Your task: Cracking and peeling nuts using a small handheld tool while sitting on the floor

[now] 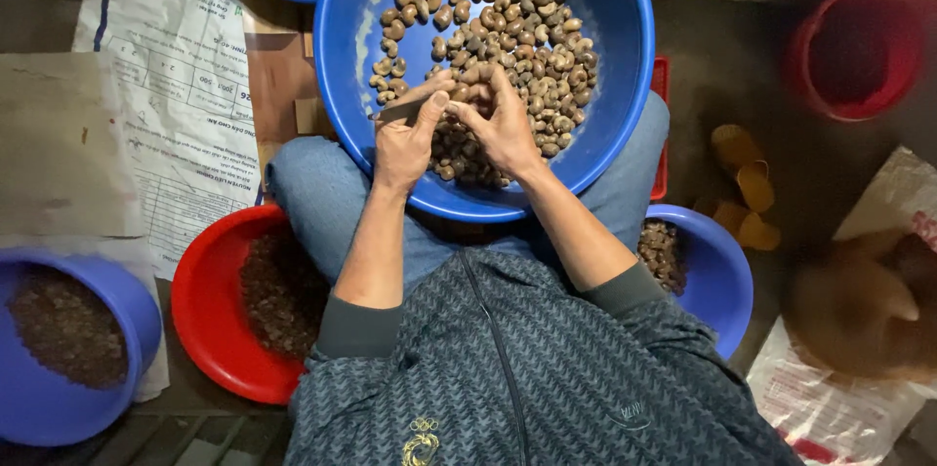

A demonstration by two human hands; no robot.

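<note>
A large blue basin (pixel 625 85) rests on the seated person's lap, part-filled with brown nuts in their shells (pixel 508 27). Smaller containers flank it: a red bowl (pixel 210 310) at the left knee, a blue bowl (pixel 717 276) at the right. Over the basin's near side both hands meet. The left hand (pixel 405 139) and right hand (pixel 503 124) close their grip on a single nut (pixel 459 90), pinched between the fingertips, so neither hand is nearer. The nut's long axis cannot be made out.
</note>
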